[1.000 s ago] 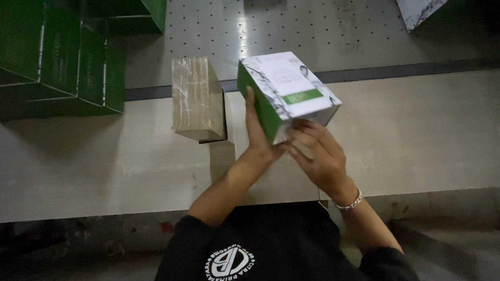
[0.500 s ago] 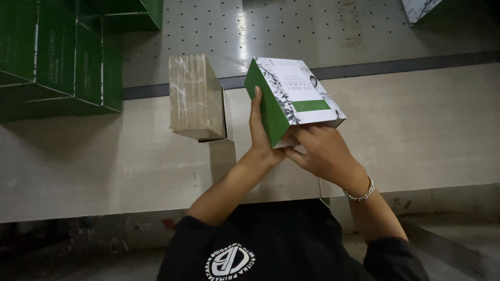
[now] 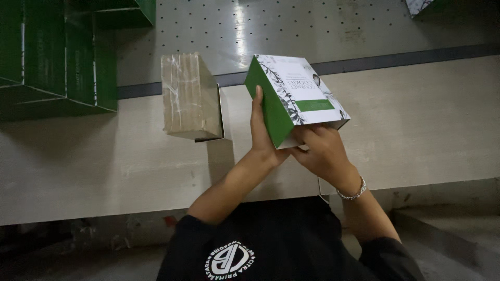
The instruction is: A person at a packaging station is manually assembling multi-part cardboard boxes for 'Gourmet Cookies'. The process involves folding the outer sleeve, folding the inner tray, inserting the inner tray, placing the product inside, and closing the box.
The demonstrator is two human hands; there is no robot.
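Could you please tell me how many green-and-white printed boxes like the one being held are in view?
2: one box held up by the left hand and right hand; a second box's corner at the top right edge, mostly cropped off.

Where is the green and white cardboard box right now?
In the head view, the green and white cardboard box sits mid-frame, held above the pale workbench by the left hand and right hand, right of the brown wrapped stack.

Dim, sharp view; overhead glare streaks the perforated metal surface [image 3: 291, 31].
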